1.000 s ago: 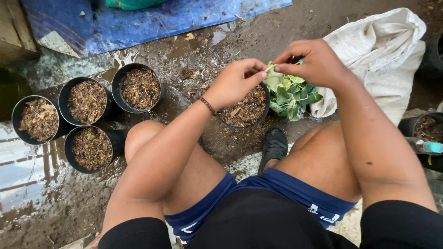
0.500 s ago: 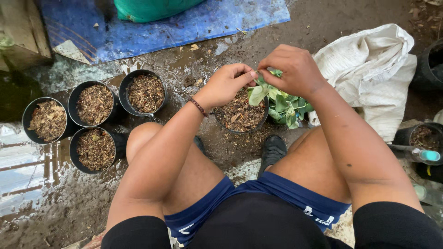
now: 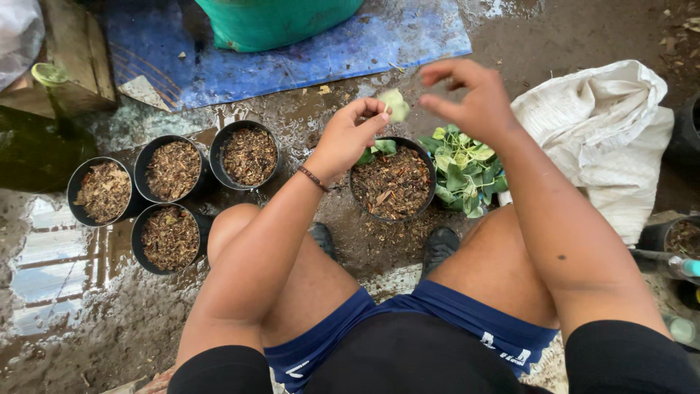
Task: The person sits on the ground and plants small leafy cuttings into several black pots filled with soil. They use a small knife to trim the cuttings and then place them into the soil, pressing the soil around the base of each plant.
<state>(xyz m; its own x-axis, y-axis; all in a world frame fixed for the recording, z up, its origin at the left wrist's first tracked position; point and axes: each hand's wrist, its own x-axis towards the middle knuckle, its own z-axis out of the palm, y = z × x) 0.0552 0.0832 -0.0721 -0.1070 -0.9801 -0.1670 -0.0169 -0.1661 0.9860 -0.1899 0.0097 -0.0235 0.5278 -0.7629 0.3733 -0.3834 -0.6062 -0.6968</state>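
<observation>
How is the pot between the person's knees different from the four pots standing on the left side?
The pot between the knees has green leaves at its far rim, under the left hand; the four pots on the left show only dry brown chips. It stands alone, while those four stand close together in a group. It also looks somewhat wider than each of them. All are round, black and filled with a similar brown mix, and all stand on wet, muddy ground.

4 pots (image 3: 171,195) left of pot (image 3: 392,179), cuttings (image 3: 465,168) right

single head view, steep downward look, close over lap and ground (image 3: 598,29).
</observation>
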